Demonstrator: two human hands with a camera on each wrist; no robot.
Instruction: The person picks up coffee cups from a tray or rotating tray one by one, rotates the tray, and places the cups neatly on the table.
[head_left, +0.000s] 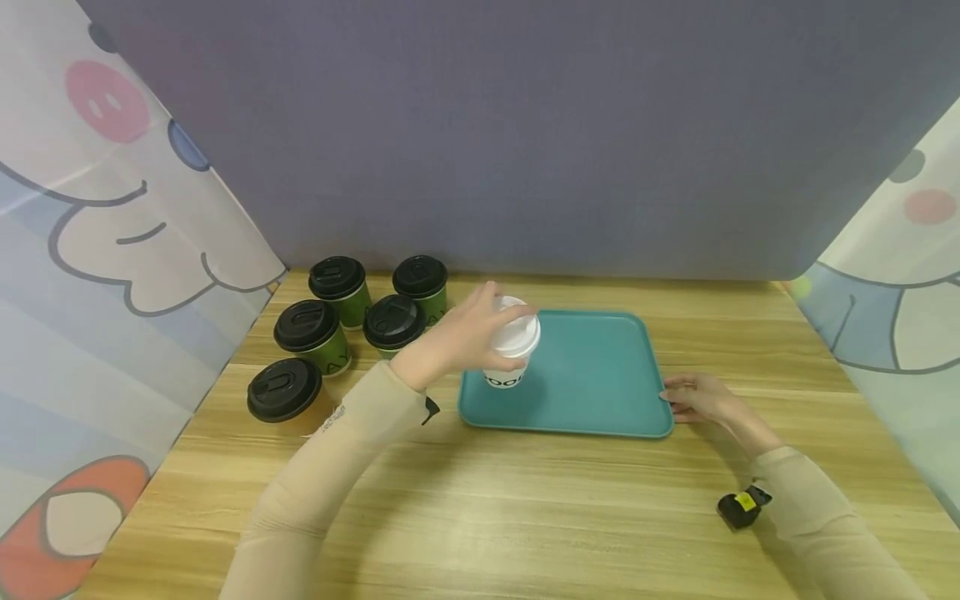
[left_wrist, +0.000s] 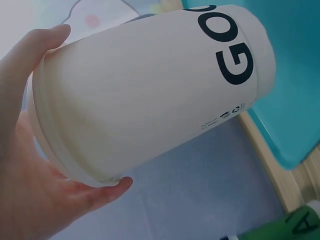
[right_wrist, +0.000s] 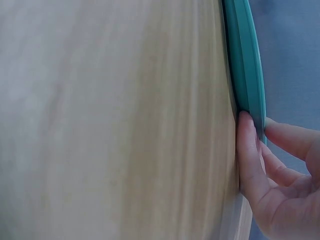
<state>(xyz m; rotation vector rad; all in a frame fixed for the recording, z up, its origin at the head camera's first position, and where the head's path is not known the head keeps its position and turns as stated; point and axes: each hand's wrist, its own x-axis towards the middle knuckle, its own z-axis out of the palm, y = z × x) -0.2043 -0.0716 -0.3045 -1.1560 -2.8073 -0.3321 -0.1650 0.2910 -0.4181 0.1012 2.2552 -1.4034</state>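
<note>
A white paper cup [head_left: 507,379] with a white lid [head_left: 517,333] hangs over the left part of a teal tray [head_left: 592,375]. My left hand [head_left: 468,333] grips it from above around the lid's rim, thumb on one side and fingers on the other. In the left wrist view, dark letters show near the base of the cup [left_wrist: 150,95]. My right hand [head_left: 697,398] is at the tray's right edge. The right wrist view shows its thumb and a finger pinching the rim of the tray [right_wrist: 247,65].
Left of the tray stand several green cups with black lids [head_left: 307,325]. Nearer, partly behind the left sleeve, is a brownish cup [head_left: 285,392] with a black lid. A grey panel [head_left: 525,142] closes off the back of the wooden table [head_left: 480,517], with patterned curtains at both sides.
</note>
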